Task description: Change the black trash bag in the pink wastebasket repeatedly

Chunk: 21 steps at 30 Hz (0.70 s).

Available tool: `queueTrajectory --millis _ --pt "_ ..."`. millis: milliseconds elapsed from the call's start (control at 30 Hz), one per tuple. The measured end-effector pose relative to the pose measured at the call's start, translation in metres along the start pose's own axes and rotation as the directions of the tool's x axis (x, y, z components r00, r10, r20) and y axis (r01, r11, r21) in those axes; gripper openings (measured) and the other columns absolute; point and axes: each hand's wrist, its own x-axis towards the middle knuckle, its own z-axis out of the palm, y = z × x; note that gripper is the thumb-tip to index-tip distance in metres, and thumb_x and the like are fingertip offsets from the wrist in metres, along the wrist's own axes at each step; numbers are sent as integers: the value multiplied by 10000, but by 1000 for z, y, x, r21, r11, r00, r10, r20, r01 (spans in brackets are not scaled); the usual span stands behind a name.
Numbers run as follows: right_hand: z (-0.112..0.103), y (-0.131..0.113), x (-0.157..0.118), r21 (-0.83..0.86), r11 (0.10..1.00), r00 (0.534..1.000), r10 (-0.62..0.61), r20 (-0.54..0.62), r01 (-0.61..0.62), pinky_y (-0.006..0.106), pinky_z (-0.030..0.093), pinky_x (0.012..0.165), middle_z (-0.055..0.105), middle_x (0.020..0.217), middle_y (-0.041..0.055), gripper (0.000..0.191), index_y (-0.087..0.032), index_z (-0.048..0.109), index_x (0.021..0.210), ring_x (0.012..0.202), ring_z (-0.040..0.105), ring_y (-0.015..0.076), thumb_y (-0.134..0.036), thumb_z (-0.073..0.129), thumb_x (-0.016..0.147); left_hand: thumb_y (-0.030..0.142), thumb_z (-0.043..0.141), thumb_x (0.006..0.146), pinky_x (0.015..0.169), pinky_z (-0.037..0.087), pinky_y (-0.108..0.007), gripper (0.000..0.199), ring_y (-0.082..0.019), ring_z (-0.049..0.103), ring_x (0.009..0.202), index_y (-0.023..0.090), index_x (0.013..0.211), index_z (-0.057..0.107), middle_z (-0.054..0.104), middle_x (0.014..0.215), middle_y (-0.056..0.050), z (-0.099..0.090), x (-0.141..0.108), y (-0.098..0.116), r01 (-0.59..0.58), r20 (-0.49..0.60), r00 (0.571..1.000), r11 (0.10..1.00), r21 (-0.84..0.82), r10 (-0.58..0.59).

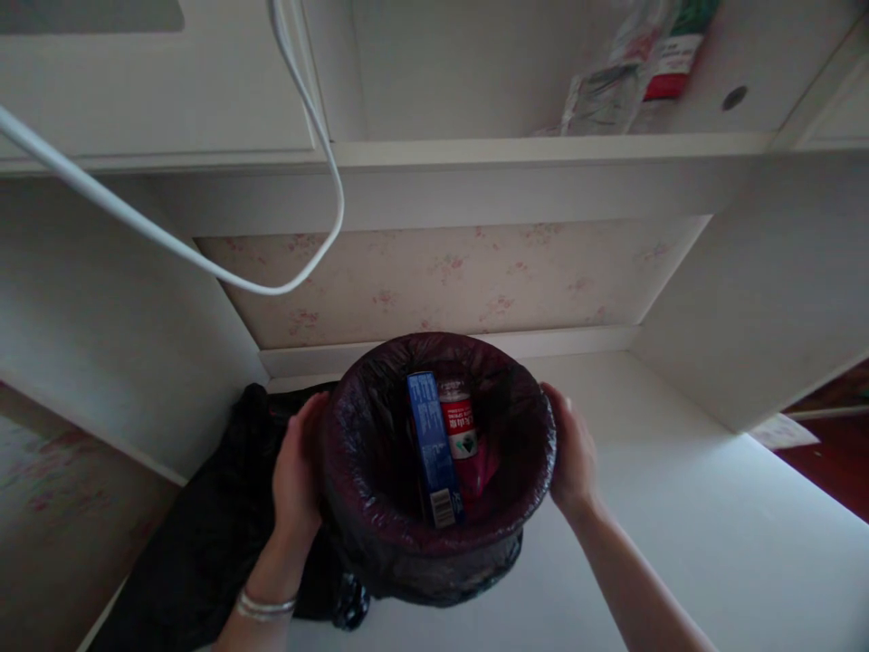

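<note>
Over a smooth white worktop, the left hand and right hand are grasping a round, purple-black, plastic-lined bin, fingers pressing opposite sides

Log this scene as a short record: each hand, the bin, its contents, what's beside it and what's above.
Left hand: silver band at the wrist; left hand against the bin's left side
Right hand: right hand holds the opposite side
Bin: round bin, dark liner folded over the rim; unclear whether lifted or resting
Contents: blue box, red-labelled bottle, pink item
Beside: black bundle, left
Above: looping white cable; shelf with clear plastic
</note>
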Motion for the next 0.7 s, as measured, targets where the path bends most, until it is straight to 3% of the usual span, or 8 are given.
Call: queueTrajectory --millis 67,133,200,267,333,467,600,700 --pt "-10 -26 -8 15 996 992 -92 -85 93 526 466 1109 639 1444 95 403 -250 638 1362 1274 626 278 -377 379 1081 501 484 1020 1209 387 -525 432 -304 520 1424 303 1357 666 591 1524 -58 -5 -8 20 -166 -46 985 986 30 168" --pt "-17 -53 -17 -111 920 926 -377 12 376 566 388 1176 617 1476 115 410 -225 620 1407 1385 548 307 -306 446 1044 460 456 1035 1258 323 -497 457 -284 438 1498 311 1438 611 538 1585 -27 -8 -23 43 -462 69 887 865 196 457" --pt "-18 -77 -24 -167 689 698 -631 338 705 578 378 1185 683 1377 146 420 -163 641 1384 1356 572 328 -291 526 1000 444 456 1038 1248 338 -501 451 -297 512 1435 253 1397 651 618 1502 -66 -4 -38 63 -748 467 659 573 334 589" --pt "-11 -92 -28 -91 507 462 -679 570 857 507 449 1132 773 1156 132 350 -120 700 1254 1186 677 288 -277 534 988 352 505 1017 1130 467 -479 347 -288 667 1219 184 1225 727 753 1257 -109 8 -50 76 -913 743 393 326 245 542" --pt "-1 -99 -30 -63 458 392 -674 626 887 423 521 999 792 937 90 283 -118 732 1093 922 728 227 -258 506 997 235 521 990 920 550 -412 218 -227 732 890 167 1019 727 796 946 -82 23 -57 80 -958 817 272 224 180 508" --pt "10 -97 -32 -93 453 418 -699 580 887 384 529 801 756 775 59 275 -127 725 970 687 668 187 -272 496 1018 156 474 983 675 473 -377 214 -168 606 567 187 834 625 697 654 -21 36 -57 69 -955 767 293 209 209 572" --pt "-7 -93 -24 -29 423 352 -712 608 906 428 529 928 795 939 128 347 -87 707 1101 913 728 240 -339 477 1036 178 447 994 659 473 -391 250 -175 587 562 189 802 606 650 625 -29 24 -39 55 -955 733 282 259 148 619" --pt "-18 -93 -15 -88 408 366 -676 640 909 467 486 1030 791 1078 166 373 -84 688 1175 1073 712 280 -363 492 1025 207 413 1012 694 513 -421 305 -203 629 645 189 775 605 675 682 -64 14 -25 55 -948 723 291 293 127 626"
